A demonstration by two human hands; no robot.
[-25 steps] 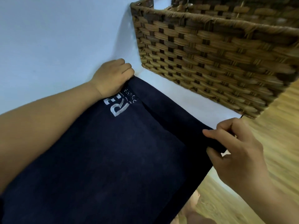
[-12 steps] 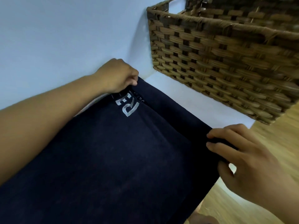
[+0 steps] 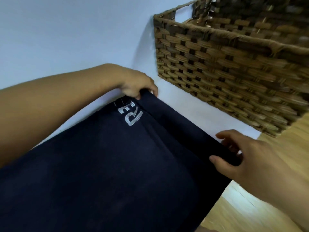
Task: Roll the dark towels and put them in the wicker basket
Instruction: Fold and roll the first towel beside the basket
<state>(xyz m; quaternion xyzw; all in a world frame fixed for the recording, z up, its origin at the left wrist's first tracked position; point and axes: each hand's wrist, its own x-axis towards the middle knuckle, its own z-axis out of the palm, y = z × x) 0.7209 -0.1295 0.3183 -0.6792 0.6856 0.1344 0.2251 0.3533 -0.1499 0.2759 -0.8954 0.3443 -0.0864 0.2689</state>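
My left hand (image 3: 138, 86) and right hand (image 3: 247, 158) each curl round the towel (image 3: 117, 164) at its edge nearest the basket (image 3: 234, 72), one per end, so the roll should start even.

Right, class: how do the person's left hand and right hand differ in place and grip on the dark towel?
The left hand holds the end by the white lettering; the right hand holds the end at the edge of the table. The left hand's fingers curl tightly over the fold; the right hand's spread wider, thumb opposite. Both grip the folded far edge of the dark towel.
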